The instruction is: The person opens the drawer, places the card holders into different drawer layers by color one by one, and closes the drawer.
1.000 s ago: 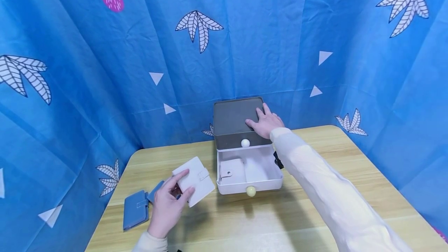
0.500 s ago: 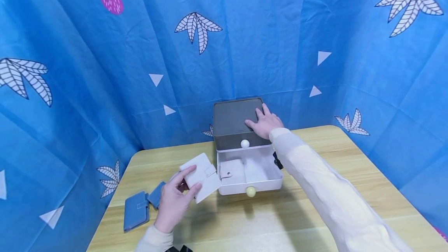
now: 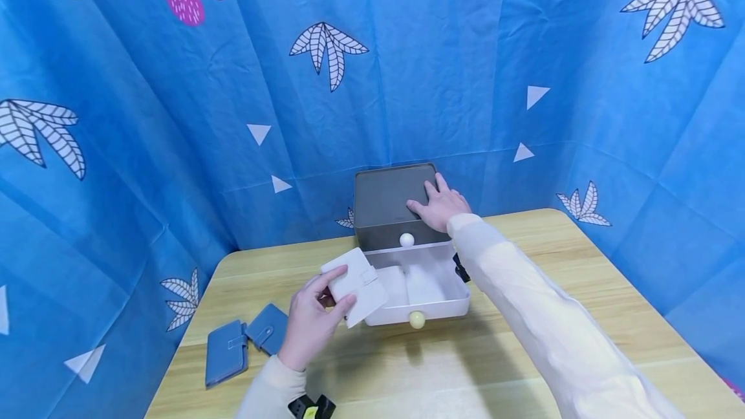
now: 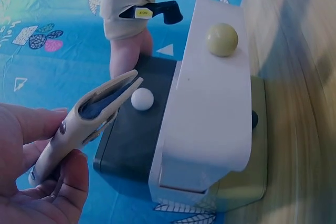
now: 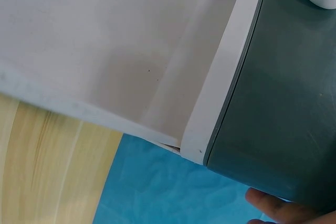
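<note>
My left hand [image 3: 308,325] pinches a small white snap wallet [image 3: 356,293] between thumb and fingers, over the left edge of a pulled-out white drawer [image 3: 445,309]. In the left wrist view the wallet [image 4: 79,124] is seen edge-on, with a dark inside and metal snaps. Another white wallet [image 3: 396,284] lies in the drawer, partly hidden by the held one. The drawer belongs to a small chest with a dark grey top [image 3: 387,196]. My right hand [image 3: 440,204] rests on the right side of that top, fingers spread; only its fingertips [image 5: 262,203] show in the right wrist view.
Two blue wallets [image 3: 226,353] [image 3: 269,330] lie on the wooden table [image 3: 407,380] at left. A yellowish knob [image 3: 416,320] sticks out from the drawer front, a white knob [image 3: 407,240] from the dark section above. A blue patterned curtain [image 3: 436,70] stands behind the table.
My left hand has moved right and slightly up with the white wallet, from beside the drawer to over its left edge. More of the second blue wallet now shows. My right hand stays put.
</note>
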Demonstrator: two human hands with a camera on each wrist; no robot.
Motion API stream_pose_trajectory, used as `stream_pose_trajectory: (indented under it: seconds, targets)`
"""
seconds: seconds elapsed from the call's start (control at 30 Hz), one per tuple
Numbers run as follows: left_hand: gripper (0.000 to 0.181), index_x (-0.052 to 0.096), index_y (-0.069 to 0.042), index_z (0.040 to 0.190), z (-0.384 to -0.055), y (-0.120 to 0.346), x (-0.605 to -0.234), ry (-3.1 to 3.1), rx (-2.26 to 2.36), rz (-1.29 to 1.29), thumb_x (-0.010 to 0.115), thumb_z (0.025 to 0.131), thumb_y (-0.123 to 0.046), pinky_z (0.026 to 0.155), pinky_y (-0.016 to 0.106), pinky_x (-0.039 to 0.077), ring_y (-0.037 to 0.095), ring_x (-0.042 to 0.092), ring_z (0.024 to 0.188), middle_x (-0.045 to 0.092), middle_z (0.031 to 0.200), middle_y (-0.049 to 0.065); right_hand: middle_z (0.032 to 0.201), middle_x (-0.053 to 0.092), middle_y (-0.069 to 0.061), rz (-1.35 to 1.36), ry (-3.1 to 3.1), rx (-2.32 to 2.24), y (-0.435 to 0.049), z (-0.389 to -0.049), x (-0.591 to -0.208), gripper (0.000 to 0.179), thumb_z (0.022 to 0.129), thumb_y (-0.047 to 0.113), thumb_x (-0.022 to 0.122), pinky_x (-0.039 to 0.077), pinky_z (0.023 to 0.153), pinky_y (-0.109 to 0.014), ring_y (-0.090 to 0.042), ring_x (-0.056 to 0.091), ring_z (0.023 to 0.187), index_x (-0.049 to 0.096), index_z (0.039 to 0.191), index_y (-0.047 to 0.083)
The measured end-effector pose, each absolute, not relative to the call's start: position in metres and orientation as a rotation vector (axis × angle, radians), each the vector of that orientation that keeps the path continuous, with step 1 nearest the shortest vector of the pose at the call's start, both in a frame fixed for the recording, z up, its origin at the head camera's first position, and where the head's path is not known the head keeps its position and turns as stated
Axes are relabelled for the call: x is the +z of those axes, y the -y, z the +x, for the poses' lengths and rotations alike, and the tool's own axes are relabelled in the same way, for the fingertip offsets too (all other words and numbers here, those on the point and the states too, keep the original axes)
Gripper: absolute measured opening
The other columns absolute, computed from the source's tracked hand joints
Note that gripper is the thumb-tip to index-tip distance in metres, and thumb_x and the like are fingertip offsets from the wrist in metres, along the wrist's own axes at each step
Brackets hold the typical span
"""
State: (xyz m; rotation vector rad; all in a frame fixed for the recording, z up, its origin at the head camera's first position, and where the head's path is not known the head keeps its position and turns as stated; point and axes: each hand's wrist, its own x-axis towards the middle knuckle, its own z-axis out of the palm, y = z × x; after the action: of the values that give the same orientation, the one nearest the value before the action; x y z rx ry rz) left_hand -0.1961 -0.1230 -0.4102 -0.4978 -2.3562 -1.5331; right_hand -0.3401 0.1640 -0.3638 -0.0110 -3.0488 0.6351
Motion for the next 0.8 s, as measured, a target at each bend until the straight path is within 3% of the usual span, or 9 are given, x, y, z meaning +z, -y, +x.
stream_pose_trajectory:
  seconds: [0.4, 0.8]
  targets:
    - [0.041, 0.066, -0.015, 0.124, -0.211, 0.108, -0.409, 2.475, -1.521, -0.486, 0.076, 0.084, -0.019, 0.053, 0.022, 0.043, 0.017, 0.052, 0.07, 0.058, 0.08, 0.002, 0.161, -0.004, -0.011, -0.019, 3.042, 0.632, -0.164, -0.341, -0.364, 0.082, 0.093, 0.065, 0.036, 0.015, 0.114, -0.054, -0.047, 0.02, 0.139, 0.019, 0.155, 0.014]
    - [0.04, 0.065, -0.017, 0.125, -0.228, 0.096, -0.41, 2.671, -1.545, -0.409, 0.074, 0.086, -0.021, 0.053, 0.023, 0.043, 0.019, 0.051, 0.072, 0.054, 0.08, 0.004, 0.161, -0.002, -0.011, -0.037, 3.031, 0.641, -0.163, -0.34, -0.365, 0.081, 0.094, 0.065, 0.036, 0.016, 0.113, -0.054, -0.046, 0.022, 0.139, 0.019, 0.155, 0.014]
